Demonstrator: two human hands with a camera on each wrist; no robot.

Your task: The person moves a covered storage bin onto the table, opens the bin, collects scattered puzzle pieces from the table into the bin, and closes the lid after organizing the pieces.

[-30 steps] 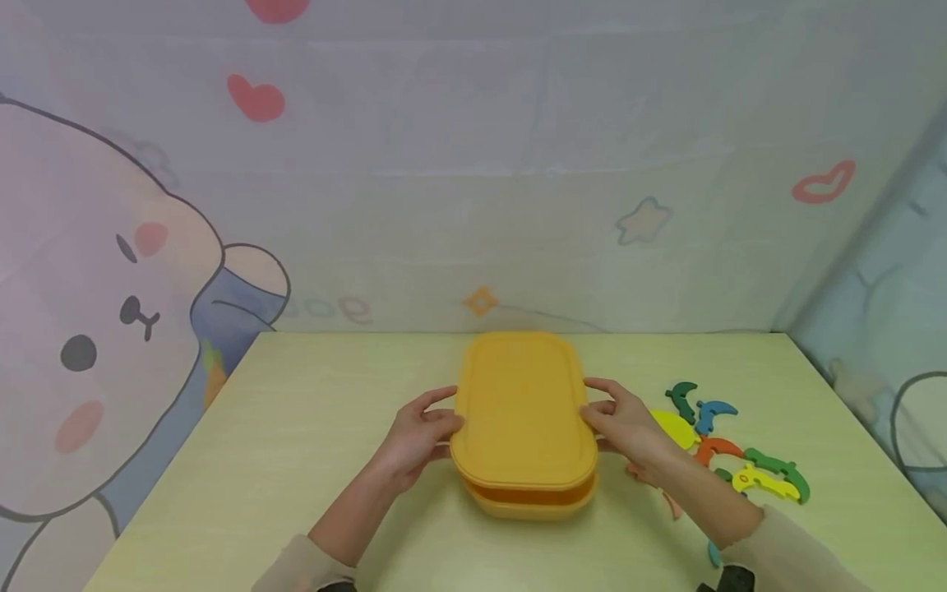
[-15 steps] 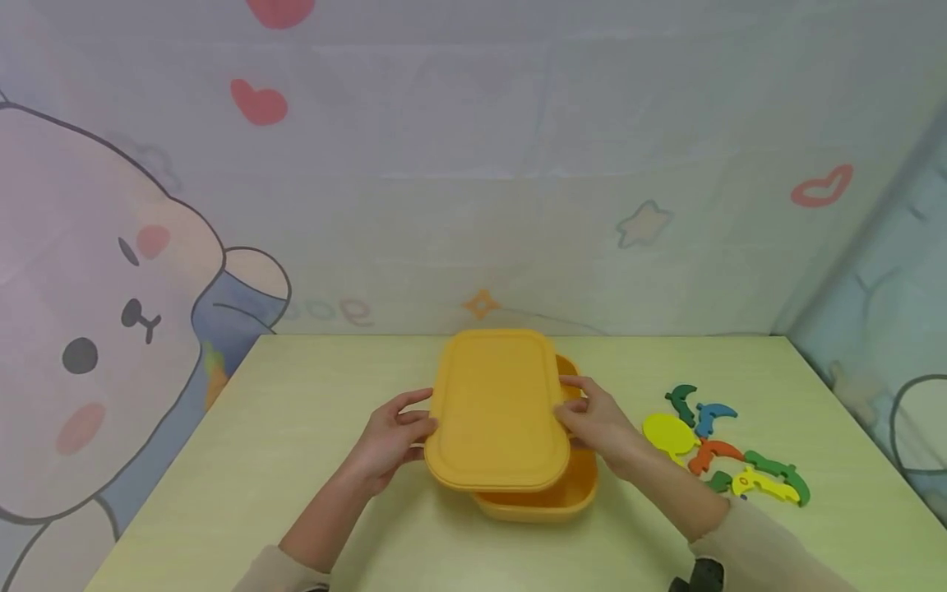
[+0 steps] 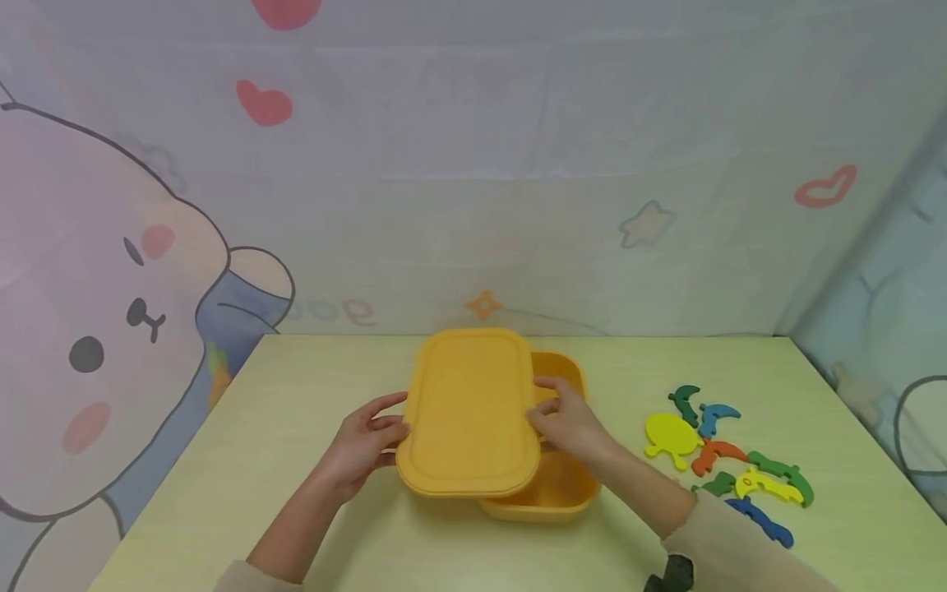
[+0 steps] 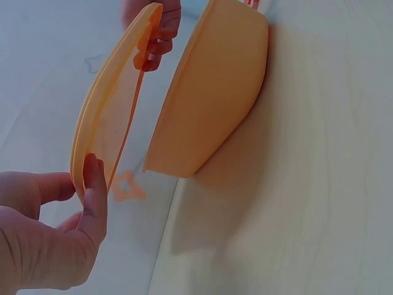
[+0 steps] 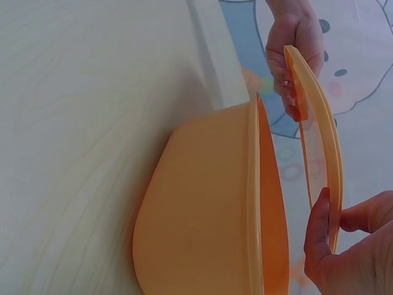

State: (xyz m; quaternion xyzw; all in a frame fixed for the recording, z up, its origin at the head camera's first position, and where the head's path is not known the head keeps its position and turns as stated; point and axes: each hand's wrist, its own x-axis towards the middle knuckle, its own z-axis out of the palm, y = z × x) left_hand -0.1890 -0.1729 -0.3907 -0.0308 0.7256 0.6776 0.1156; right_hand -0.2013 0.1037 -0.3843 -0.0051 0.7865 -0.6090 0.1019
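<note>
A yellow-orange rectangular lid [image 3: 469,411] with rounded corners is held up between my two hands. My left hand [image 3: 362,444] pinches its left edge, and my right hand [image 3: 573,423] pinches its right edge, thumbs on top. Below the lid, and partly covered by it, stands the matching yellow box [image 3: 558,485], uncovered on its right side. Both wrist views show a gap between lid and box: the box wall [image 4: 215,92] in the left wrist view, the box rim [image 5: 255,196] in the right one. The inside of the box is mostly hidden.
Right of the box lie several flat coloured pieces on the table: a yellow round one [image 3: 672,434], an orange-red one [image 3: 716,455], a dark blue one [image 3: 762,522] and green ones [image 3: 784,474]. A printed cloth [image 3: 473,164] hangs behind the table's back edge.
Both hands have carried the lid leftward off the box, so more of the box's right side shows. The right forearm has moved left too, revealing more of the coloured pieces.
</note>
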